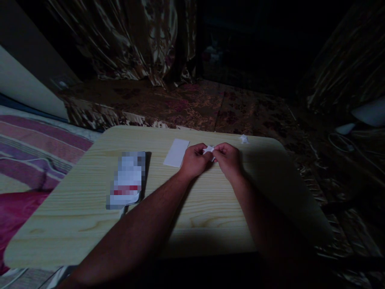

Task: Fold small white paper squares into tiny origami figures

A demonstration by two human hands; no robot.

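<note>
Between my fingertips is a small white folded paper star (208,150), held a little above the tabletop. My left hand (196,159) pinches it from the left, thumb across its front. From the right, my right hand (227,157) grips its other edge with thumb and forefinger. Fingers cover part of the star, so its full outline is hidden. Just left of my left hand lies a white paper rectangle (176,152), flat on the wood. Another white paper star (244,139) rests near the far edge, beyond my right hand.
A phone (128,178) with a blurred-out screen lies on the left of the pale wooden table (210,216), a white cable at its lower end. Striped bedding (36,148) borders the left side. Patterned curtains (129,40) hang behind; a lamp-like white object (371,113) stands right.
</note>
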